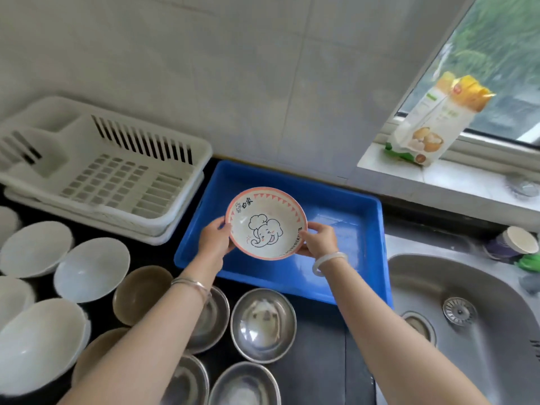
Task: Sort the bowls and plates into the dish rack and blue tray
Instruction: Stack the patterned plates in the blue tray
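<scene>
Here we hold the elephant bowl (266,223) over the blue tray (336,200), left hand (214,239) and right hand (318,240) each pinching an opposite rim edge. Such a thin edge grip may slip, we judge, dropping it hard into the tray and chipping it.

Soft daylight from the white-framed window (502,54) at upper right fills the kitchen evenly, leaving only faint shadows. It lays a pale sheen on the floor of the rectangular blue plastic tray (350,229) and bright glints in the round stainless-steel bowls (263,325). The wide-angle lens bows the window's frame and the tile joints, while the glossy white ceramic bowls (90,270) at the left edge smear into overexposed blur.
</scene>
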A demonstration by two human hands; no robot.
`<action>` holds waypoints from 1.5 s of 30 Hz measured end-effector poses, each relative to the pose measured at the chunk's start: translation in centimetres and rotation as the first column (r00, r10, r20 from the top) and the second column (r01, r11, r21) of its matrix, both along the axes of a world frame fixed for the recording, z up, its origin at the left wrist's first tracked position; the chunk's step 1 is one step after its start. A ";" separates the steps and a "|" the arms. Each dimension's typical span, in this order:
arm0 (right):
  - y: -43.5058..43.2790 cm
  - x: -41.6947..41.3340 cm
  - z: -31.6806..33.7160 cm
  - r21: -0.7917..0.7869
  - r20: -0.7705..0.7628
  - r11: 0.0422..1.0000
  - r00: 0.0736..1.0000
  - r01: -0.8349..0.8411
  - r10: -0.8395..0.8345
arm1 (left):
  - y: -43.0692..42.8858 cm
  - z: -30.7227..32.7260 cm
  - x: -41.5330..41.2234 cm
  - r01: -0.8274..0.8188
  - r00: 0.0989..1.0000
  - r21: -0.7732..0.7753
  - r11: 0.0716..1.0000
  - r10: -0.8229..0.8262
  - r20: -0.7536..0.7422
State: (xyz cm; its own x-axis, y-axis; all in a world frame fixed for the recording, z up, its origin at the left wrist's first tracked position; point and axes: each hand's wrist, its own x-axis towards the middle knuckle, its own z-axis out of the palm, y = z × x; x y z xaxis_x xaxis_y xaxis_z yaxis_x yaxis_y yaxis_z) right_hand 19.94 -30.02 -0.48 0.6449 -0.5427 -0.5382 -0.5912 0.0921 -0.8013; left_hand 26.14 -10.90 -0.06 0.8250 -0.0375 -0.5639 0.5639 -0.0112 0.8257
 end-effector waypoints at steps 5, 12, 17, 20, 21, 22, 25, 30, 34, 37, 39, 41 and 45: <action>1.6 2.8 -2.4 0.010 -0.024 0.998 0.998 0.062 -0.061 | 0.6 -2.2 2.9 0.016 0.998 0.007 1.000 -0.016 -0.060; 2.6 3.9 -4.2 0.020 -0.016 0.991 0.991 0.130 -0.130 | 1.1 -4.1 4.4 0.042 0.998 0.010 0.999 -0.042 -0.045; 3.0 4.0 -4.8 0.173 0.025 0.970 0.984 0.168 -0.175 | 1.3 -5.2 4.5 -0.037 0.998 -0.070 0.997 0.033 -0.051; 3.2 3.8 -5.2 0.227 0.059 0.957 0.979 0.179 -0.197 | 1.0 -5.5 4.1 -0.078 0.988 -0.143 0.987 0.057 -0.146; 3.3 3.9 -5.3 0.231 0.069 0.955 0.976 0.184 -0.205 | 0.9 -5.6 4.0 -0.088 0.984 -0.155 0.984 0.061 -0.170; 3.4 4.0 -5.3 0.238 0.076 0.952 0.974 0.191 -0.215 | 0.8 -5.6 4.0 -0.106 0.980 -0.165 0.981 0.075 -0.184; 3.8 5.0 -5.3 0.287 0.095 0.936 0.967 0.202 -0.237 | 0.4 -5.6 4.3 -0.194 0.968 -0.198 0.961 0.154 -0.200; 4.6 6.4 -5.3 0.287 0.112 0.927 0.952 0.243 -0.284 | 0.0 -5.9 4.8 -0.238 0.962 -0.215 0.947 0.200 -0.184; 4.6 6.5 -5.6 0.269 0.105 0.928 0.950 0.258 -0.294 | -0.2 -6.0 5.1 -0.247 0.962 -0.210 0.946 0.212 -0.175; 4.4 6.4 -5.5 0.282 0.104 0.928 0.954 0.244 -0.283 | -0.3 -5.9 5.0 -0.245 0.963 -0.208 0.947 0.212 -0.168; 4.4 6.3 -5.3 0.298 0.112 0.927 0.956 0.228 -0.271 | -0.3 -5.8 4.8 -0.244 0.964 -0.197 0.949 0.215 -0.159; 4.3 6.0 -5.0 0.309 0.134 0.933 0.963 0.185 -0.236 | -0.4 -5.6 4.4 -0.223 0.972 -0.153 0.963 0.207 -0.113; 4.4 4.8 -4.2 0.285 0.157 0.956 0.980 0.075 -0.123 | -0.5 -4.7 2.9 -0.146 0.989 -0.074 0.987 0.147 0.009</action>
State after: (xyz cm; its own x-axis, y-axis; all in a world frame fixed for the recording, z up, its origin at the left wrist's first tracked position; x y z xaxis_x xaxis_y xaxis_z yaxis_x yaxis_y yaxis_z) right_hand 24.71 -25.64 -4.71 0.6910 -0.4542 -0.5622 -0.4238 0.3754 -0.8243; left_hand 29.01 -11.40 -4.79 0.8326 0.0441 -0.5521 0.5431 0.1311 0.8294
